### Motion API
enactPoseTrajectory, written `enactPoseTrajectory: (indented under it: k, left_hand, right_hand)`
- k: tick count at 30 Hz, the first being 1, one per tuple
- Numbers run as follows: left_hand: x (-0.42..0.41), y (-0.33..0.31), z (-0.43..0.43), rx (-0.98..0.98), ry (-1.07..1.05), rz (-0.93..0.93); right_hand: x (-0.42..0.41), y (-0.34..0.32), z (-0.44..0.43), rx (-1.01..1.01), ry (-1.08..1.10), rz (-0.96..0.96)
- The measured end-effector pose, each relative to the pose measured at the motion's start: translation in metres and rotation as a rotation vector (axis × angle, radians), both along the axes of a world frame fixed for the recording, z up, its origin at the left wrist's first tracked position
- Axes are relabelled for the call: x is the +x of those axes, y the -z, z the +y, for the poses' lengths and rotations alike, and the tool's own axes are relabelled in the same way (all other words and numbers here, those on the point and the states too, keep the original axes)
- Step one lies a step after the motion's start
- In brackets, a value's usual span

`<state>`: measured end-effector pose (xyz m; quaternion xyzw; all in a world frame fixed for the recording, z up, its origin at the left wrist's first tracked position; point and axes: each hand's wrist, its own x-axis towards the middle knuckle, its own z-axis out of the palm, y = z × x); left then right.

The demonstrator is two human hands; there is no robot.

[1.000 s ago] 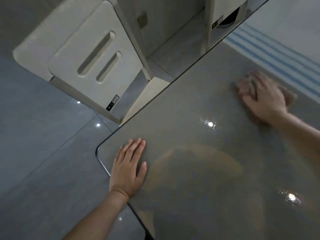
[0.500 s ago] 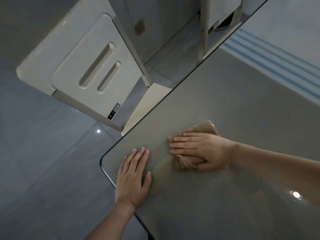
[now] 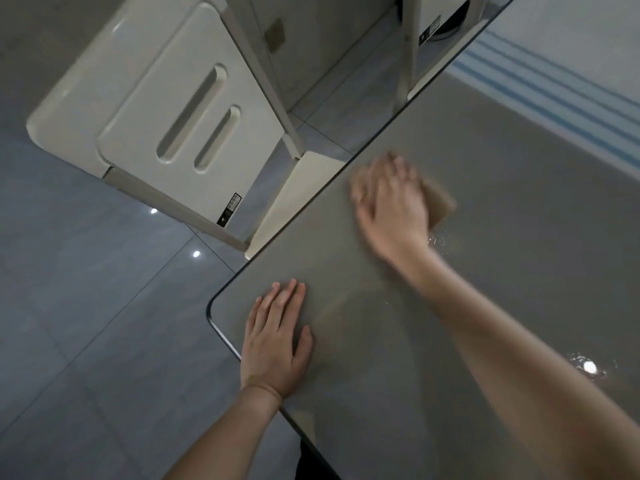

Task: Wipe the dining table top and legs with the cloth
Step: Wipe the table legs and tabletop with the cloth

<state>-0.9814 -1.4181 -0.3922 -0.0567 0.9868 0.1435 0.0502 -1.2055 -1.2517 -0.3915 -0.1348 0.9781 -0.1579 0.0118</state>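
In the head view, your left hand (image 3: 277, 341) lies flat on the dining table (image 3: 519, 220), just beside its rounded near corner. The fingers are straight and close together, the thumb a little apart, and they hold nothing. This hand is at the same place as one second ago, so it only supports you.

Your right hand (image 3: 391, 206) is blurred by motion. Its fingers look stretched and a little spread, pressing down on the brown cloth (image 3: 441, 202), which shows at the far side of the hand. The blur hides whether the thumb goes under the cloth. One second ago this hand and the cloth were far to the right, near the blue striped mat (image 3: 561, 98). Half a second ago they were close to your left hand. Now they are near the table edge that faces the white chair (image 3: 166, 109), well apart from the left hand.

I judge that you are sweeping this corner area in wide strokes, so the top is in progress. The legs are not in view, and I think they are not yet wiped.
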Motion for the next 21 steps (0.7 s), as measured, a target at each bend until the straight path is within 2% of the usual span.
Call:
enactPoseTrajectory:
  k: [3,5,6,7,8,9,12,14,15,16,17,21]
  left_hand:
    - [0.000,0.000,0.000,-0.001,0.010,0.015]
    - [0.000,0.001,0.000,-0.014,0.007,0.016]
    - [0.001,0.001,0.001,-0.016,0.007,0.017]
    - [0.001,0.002,0.001,-0.016,0.010,0.022]
    - [0.001,0.003,0.002,-0.016,0.012,0.028]
    - [0.001,0.004,0.002,-0.022,0.014,0.034]
    - [0.001,0.006,0.001,-0.036,0.023,0.036]
    - [0.001,0.005,0.001,-0.033,0.033,0.046]
    - [0.002,0.005,0.000,-0.028,0.042,0.046]
    - [0.002,0.005,0.000,-0.025,0.051,0.047]
    - [0.002,0.005,0.000,-0.027,0.059,0.050]
    - [0.003,0.005,-0.002,-0.020,0.076,0.048]
  right_hand:
    - [0.119,-0.006,0.035,0.087,-0.625,-0.074]
    - [0.154,-0.016,0.094,0.176,-1.037,-0.134]
    - [0.152,-0.019,0.126,0.184,-1.159,-0.133]
    - [0.141,-0.020,0.157,0.196,-1.182,-0.136]
    - [0.125,-0.019,0.186,0.203,-1.087,-0.126]
    - [0.105,-0.018,0.212,0.200,-0.867,-0.127]
    - [0.059,-0.014,0.246,0.140,0.135,-0.062]
    - [0.039,-0.011,0.209,0.081,0.689,-0.082]
    - [0.035,-0.011,0.175,0.047,0.836,-0.118]
    - [0.033,-0.011,0.139,0.008,0.876,-0.126]
    - [0.038,-0.010,0.102,-0.018,0.829,-0.108]
    - [0.142,0.001,-0.010,0.023,0.359,-0.013]
